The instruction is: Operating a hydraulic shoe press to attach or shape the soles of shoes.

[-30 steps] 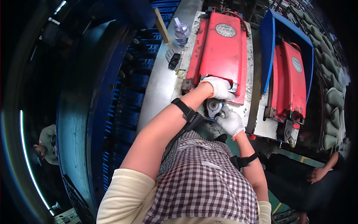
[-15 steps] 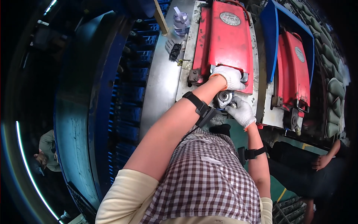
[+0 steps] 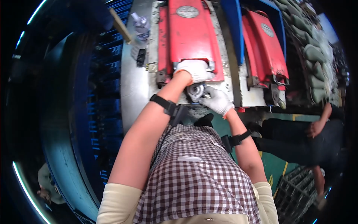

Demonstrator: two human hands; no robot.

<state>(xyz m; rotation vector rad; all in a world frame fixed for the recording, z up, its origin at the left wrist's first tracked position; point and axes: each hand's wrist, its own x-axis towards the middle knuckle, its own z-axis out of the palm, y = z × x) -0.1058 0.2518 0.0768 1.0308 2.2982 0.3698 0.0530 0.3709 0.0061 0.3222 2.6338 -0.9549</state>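
Note:
A red machine cover stands in front of me, with an oval plate on its top. My left hand, in a white knit glove, reaches into the opening at the cover's near end. Its fingertips are hidden there. Just below sits a round metal hub on the front of the machine. My right hand, gloved the same way, is closed at the hub's right side, thumb and fingers round a small metal handle that is mostly covered by the glove.
Left of the machine runs a metal bench with a clear plastic cup and a black object. A second red machine under a blue hood stands right. Grey-green curved pieces hang beyond it. Someone in black is at right.
The whole scene has shifted left in the picture as my head turned. My left hand stays at the cover's opening and my right hand stays at the hub.

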